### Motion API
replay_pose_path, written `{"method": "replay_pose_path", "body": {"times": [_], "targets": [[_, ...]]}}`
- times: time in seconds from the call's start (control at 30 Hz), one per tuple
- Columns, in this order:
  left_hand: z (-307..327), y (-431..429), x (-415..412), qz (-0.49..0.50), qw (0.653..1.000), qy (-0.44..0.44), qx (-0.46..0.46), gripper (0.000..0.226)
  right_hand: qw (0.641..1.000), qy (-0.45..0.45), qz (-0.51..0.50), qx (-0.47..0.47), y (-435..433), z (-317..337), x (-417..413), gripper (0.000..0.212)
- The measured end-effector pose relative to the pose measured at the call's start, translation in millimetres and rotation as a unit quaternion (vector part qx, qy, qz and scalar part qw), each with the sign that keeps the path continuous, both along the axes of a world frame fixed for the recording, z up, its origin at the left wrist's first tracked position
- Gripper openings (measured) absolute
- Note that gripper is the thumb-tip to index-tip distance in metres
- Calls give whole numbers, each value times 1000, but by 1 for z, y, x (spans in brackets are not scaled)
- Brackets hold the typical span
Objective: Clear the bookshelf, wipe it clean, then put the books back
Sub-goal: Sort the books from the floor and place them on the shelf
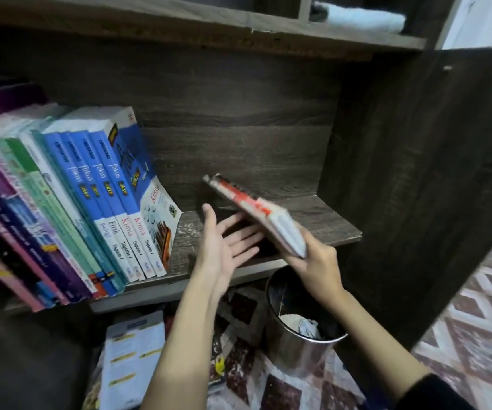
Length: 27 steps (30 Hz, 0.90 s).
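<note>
Book (240,196) being held over shelf (332,224).
R hand (317,263) is gripping its near end, book tilting; L hand (224,247), fingers spread apart, is hovering just under it; other books (91,202) leaning at L.

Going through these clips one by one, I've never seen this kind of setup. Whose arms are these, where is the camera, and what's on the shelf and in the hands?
No machine here: these are a person's two bare hands, filmed by one wide-angle camera worn on the head, looking forward and down. The right hand holds a red-and-white book tilted above the right end of the wooden shelf. The left hand is open beside it, holding nothing. A row of leaning books, several with blue spines, stands on the shelf's left. Below are a metal bin with crumpled paper and a booklet.
</note>
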<state>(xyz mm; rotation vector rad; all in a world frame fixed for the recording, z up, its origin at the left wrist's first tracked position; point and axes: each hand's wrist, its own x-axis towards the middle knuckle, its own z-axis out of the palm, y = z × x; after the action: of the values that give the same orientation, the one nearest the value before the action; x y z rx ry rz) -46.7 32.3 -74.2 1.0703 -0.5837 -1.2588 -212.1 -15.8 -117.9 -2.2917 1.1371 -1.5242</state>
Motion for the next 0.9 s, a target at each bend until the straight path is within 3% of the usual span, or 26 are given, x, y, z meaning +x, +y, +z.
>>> {"method": "replay_pose_path", "body": {"times": [0.07, 0.17, 0.23, 0.33, 0.4, 0.5, 0.6, 0.7, 0.9], "targets": [[-8, -5, -11, -5, 1000, 0, 14, 65, 989, -132, -45, 58, 8, 13, -1, 38], [-34, -5, -40, -28, 990, -30, 132, 66, 934, -327, -16, 143, 29, 30, 0, 14], [-33, -5, -57, -45, 989, 34, 139, 67, 878, -437, 5, 194, 41, 33, 3, 13], [-32, -19, -67, 65, 986, 132, 75, 55, 782, -560, 26, 271, 49, 29, 12, 18], [-37, -26, -65, 147, 985, 30, 84, 49, 712, -625, 19, 319, 51, 20, 18, 21], [-47, -23, -60, 196, 955, -171, 139, 51, 642, -670, -10, 373, 52, 2, 25, 19], [-60, -25, -56, 158, 935, -269, 169, 52, 581, -700, -57, 410, 52, -14, 29, 12], [-72, -32, -53, 119, 937, -282, 169, 50, 554, -717, -82, 414, 48, -20, 31, 4], [-87, -42, -46, 56, 970, -209, 114, 31, 552, -718, -100, 411, 20, -24, 42, 27]]}}
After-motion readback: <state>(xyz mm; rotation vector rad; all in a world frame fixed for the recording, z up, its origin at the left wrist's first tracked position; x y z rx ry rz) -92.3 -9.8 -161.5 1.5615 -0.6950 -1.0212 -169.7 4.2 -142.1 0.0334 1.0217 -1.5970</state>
